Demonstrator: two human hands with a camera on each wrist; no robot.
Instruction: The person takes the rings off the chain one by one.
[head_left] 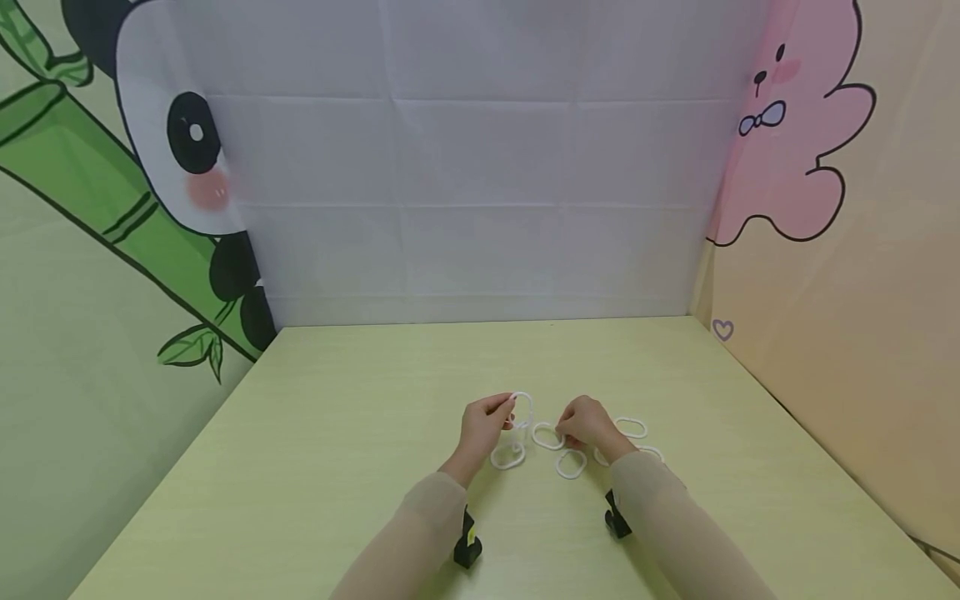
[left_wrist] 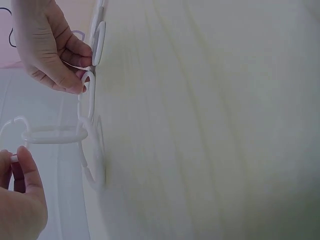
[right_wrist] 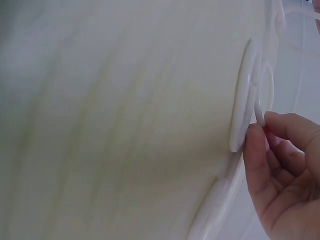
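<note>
My left hand (head_left: 482, 427) holds up a white plastic chain link (head_left: 528, 402) between thumb and finger. In the left wrist view, a joined link (left_wrist: 55, 135) runs level from it to another link (left_wrist: 98, 167) standing at the tabletop. To the right, my right hand (head_left: 588, 423) pinches the edge of another white link (head_left: 538, 445), low over the table. The right wrist view has a loose link (right_wrist: 243, 105) beside those fingertips. Small gaps show in the rings of the links near my left hand.
Several more white links lie around my right hand: one link (head_left: 571, 464) in front, another link (head_left: 632, 427) beyond the wrist, and others partly hidden by the forearm. The pale wooden table (head_left: 360, 400) meets a white cloth backdrop (head_left: 480, 250) at its far edge.
</note>
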